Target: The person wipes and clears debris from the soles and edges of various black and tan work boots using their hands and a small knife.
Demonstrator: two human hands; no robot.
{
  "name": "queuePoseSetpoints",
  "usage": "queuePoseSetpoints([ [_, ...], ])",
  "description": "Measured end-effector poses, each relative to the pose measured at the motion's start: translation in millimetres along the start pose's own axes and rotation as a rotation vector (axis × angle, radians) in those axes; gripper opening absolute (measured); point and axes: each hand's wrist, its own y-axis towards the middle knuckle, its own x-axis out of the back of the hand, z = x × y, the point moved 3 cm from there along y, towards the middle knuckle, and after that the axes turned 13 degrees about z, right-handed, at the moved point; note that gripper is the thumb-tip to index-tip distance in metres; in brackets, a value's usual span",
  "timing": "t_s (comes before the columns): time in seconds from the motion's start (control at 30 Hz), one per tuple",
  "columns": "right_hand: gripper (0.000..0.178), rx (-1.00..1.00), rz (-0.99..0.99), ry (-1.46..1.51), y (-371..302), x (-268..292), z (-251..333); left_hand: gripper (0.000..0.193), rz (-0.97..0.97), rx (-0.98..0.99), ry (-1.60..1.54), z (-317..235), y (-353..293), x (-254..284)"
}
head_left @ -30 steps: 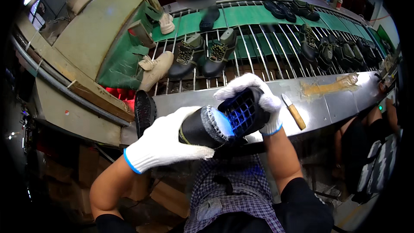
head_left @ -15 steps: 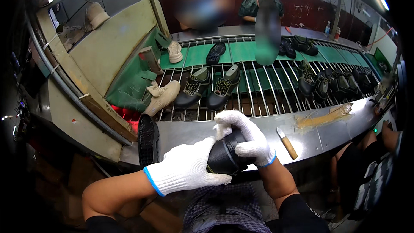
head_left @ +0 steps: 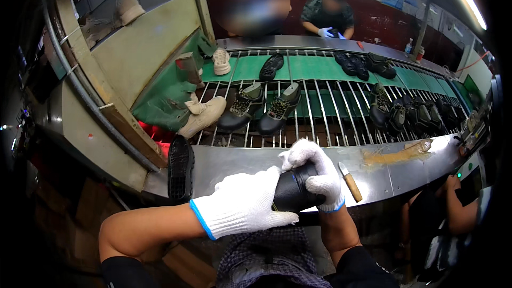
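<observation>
Both of my hands wear white knit gloves with blue cuffs, and between them is a black leather shoe (head_left: 293, 190) held over the near edge of the metal bench. My left hand (head_left: 242, 200) wraps round its left part, thumb on the near side. Curled over the other end, my right hand (head_left: 316, 175) grips it from the right. The gloves hide much of the shoe. Just right of my right hand, a knife with a wooden handle (head_left: 350, 182) lies on the bench. A black shoe sole (head_left: 181, 168) rests at the bench's left, beyond my left hand.
A rack of metal bars (head_left: 330, 108) crosses ahead, bearing black shoes (head_left: 279, 109) and a beige shoe (head_left: 203, 116). Behind it, a green belt (head_left: 309, 65) carries soles. Two people are across the line, one gloved (head_left: 330, 28); another person (head_left: 450, 202) is at right.
My hands and the shoe have shifted slightly right in the picture. A dark sole-shaped thing that hung before the person opposite is gone from there, and that person's gloved hands now show.
</observation>
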Motion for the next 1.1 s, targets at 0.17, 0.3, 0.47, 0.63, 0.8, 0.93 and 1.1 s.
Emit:
queuePoseSetpoints([
  [0.17,0.049,-0.202,-0.097,-0.023,-14,-9,28,0.087,-0.006,-0.023,0.033,-19,-1,-5],
  [0.3,0.035,-0.438,-0.012,-0.116,-26,-3,56,0.083,-0.179,-0.186,0.077,-31,2,-22],
  [0.47,0.028,-0.605,-0.014,-0.392,-55,-4,76,0.077,-0.347,-0.41,0.157,-42,5,-39],
  [0.63,0.042,-0.463,-0.275,-0.774,-99,-46,100,0.058,-0.717,-0.784,0.072,-27,0,-91],
  [0.8,0.066,-0.612,-0.648,-0.309,-169,-106,87,0.045,-0.634,-1.18,-0.101,-30,5,-155],
  [0.93,0.051,-0.87,-0.563,-0.542,-199,-121,83,0.036,-0.482,-1.231,-0.03,-45,2,-170],
  [1.1,0.047,-1.125,-0.568,-0.658,-212,-131,78,0.035,-0.333,-1.301,0.134,-48,3,-193],
])
